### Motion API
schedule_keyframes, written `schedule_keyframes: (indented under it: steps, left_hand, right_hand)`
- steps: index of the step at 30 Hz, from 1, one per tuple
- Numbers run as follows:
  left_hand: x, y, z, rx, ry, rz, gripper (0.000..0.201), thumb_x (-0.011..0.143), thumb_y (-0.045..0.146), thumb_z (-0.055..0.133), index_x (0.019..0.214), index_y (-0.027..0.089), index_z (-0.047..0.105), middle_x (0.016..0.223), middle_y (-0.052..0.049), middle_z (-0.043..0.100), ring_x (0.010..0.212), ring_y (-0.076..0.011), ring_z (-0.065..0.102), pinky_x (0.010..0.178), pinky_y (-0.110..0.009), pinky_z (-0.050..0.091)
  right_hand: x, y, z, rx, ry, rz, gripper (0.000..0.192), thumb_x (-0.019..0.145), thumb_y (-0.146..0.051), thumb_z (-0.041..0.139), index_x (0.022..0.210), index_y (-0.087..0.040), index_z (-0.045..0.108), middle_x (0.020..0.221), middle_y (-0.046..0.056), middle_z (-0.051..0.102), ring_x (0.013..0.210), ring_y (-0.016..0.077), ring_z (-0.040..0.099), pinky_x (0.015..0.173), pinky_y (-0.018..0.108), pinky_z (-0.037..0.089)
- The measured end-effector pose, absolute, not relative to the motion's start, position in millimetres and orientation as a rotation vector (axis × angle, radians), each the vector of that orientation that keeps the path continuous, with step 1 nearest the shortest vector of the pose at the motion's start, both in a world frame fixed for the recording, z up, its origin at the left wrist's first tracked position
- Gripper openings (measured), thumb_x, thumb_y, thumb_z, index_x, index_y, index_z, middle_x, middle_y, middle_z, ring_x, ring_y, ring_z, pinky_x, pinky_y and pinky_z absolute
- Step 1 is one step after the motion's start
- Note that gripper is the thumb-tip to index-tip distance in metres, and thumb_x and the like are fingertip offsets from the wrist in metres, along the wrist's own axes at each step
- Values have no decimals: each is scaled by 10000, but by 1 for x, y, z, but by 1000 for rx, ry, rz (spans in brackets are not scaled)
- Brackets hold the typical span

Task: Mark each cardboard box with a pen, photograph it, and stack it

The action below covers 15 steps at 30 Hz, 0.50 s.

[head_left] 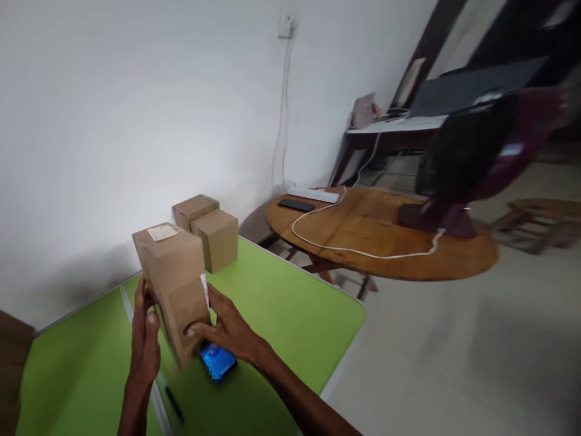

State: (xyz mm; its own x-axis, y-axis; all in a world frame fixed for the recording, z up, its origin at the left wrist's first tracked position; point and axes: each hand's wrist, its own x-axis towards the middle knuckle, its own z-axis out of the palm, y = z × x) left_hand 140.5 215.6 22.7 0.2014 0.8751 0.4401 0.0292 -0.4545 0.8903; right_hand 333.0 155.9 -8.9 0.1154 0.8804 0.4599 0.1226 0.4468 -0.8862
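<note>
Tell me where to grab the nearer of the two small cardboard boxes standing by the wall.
Take the nearer small box by its two upright side faces, coming down from above. It stands upright on the green table with its top clear; the other small box sits close behind its left corner, so a grip across the front and back looks tighter.

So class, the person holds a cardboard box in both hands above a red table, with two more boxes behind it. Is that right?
Not quite: the table is green, not red, as the head view shows. Both the left hand and right hand do hold the cardboard box, with two more boxes behind.
</note>
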Motion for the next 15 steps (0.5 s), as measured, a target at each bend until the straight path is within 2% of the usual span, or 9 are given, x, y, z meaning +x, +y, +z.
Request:
schedule_keyframes:
  steps: [3,5,7,9,12,15]
  left_hand:
    - [90,161,24,1656,1178,1412,824,964,703,740,1664,310,552,1730,-123,567,1594,-392,525,1301,-562,439]
    - [60,127,17,1632,1332,1372,818,966,640,767,1689,347,522,1760,-101,534,1604,-393,510,1286,-579,461]
    - [32,98,8,1677,1366,1308,770,1018,632,680,1723,396,479,1803,-71,478,1614,-393,489,1259,-591,488]
    - [6,74,1,1818,1331,1287,760,1046,712,545,1741,421,454,1794,-75,482,1562,-417,524,1179,-614,544]
    - [-19,49,-4,2113,1277,1251,1034,924,959,478,1784,393,381,1706,-160,536,1405,-466,616,1049,-653,603]
    - [-25,34,-1,2207,1454,1189,1270,798,1028,592,1820,342,278,1654,-221,506,1388,-491,616,1020,-678,616]
  right_hand:
    - [290,133,-5,-801,-1204,1046,699,960,-785,741,1467,-304,744,1432,102,775,1415,369,675,1222,553,536]
    - [267,122,-11,-800,-1051,1159,823,947,-851,711,1602,-358,646,1624,90,673,1591,361,543,1329,568,431]
    - [251,115,-18,-834,-976,1235,966,906,-877,744,1715,-406,506,1797,67,496,1706,345,391,1391,572,329]
    - [242,111,-21,-863,-974,1328,1025,901,-888,744,1760,-432,423,1868,47,377,1750,338,303,1409,593,270]
    - [232,110,-18,-870,-1023,1446,958,921,-919,685,1710,-400,523,1832,57,449,1746,337,309,1412,592,243]
    - [223,106,-14,-829,-1115,1471,865,948,-943,605,1548,-328,701,1645,94,665,1649,350,472,1368,564,344]
